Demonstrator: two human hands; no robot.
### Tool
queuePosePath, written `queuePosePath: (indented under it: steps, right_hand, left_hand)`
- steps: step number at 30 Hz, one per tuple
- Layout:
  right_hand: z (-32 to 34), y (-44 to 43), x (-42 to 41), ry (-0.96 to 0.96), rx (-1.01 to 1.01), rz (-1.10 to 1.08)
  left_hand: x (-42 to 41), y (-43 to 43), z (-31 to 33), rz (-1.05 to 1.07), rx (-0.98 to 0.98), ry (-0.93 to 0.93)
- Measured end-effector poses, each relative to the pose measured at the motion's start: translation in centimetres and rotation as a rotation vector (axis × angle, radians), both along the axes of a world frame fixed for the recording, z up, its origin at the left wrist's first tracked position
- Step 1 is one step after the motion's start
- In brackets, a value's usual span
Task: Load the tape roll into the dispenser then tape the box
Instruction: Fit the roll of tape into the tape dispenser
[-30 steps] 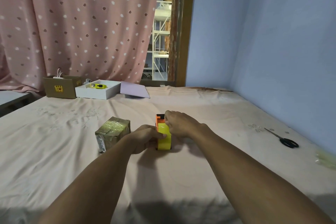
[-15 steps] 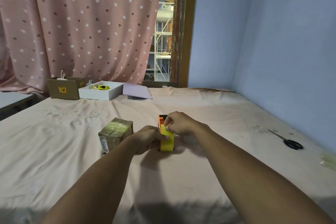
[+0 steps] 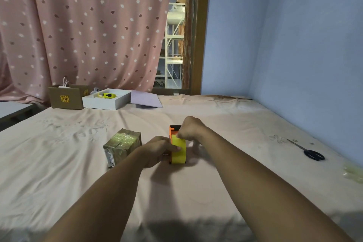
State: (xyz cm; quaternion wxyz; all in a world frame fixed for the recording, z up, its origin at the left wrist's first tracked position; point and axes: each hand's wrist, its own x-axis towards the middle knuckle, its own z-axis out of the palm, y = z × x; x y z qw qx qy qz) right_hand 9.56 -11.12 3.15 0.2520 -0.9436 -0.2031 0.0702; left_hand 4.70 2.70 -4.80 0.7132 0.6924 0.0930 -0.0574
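Note:
A yellow tape roll (image 3: 179,152) stands on edge inside an orange dispenser (image 3: 172,129) on the pink sheet, mid-frame. My left hand (image 3: 158,150) grips the roll and dispenser from the left, thumb across the yellow face. My right hand (image 3: 189,127) pinches at the top of the roll near the dispenser's front end; what its fingertips hold is too small to tell. A small cardboard box (image 3: 121,144), wrapped in shiny tape, sits just left of my left hand.
Black scissors (image 3: 310,152) lie far right near the blue wall. At the back left stand a brown carton (image 3: 65,98), a white tray (image 3: 107,102) with a yellow item, and a lilac sheet (image 3: 145,100). Crumpled clear plastic (image 3: 353,172) lies at the right edge.
My right hand has lifted a little off the roll and shifted toward the dispenser's front. My left hand keeps its grip; the roll and box have not moved.

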Motion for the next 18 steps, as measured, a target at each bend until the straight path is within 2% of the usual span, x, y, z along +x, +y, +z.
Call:
queuePosePath:
  steps: [4,11,18]
  right_hand:
    - [0.7,0.0,-0.3,0.068,-0.004,-0.031]
    - [0.3,0.4,-1.0,-0.041,-0.150,0.068]
    - [-1.1,-0.3,-1.2,-0.117,-0.193,0.232]
  left_hand:
    - [-0.2,0.0,-0.1,-0.001,-0.001,0.001]
    - [-0.3,-0.4,0.2,0.010,0.020,-0.008]
    - [-0.5,-0.3,0.2,0.016,0.016,-0.016]
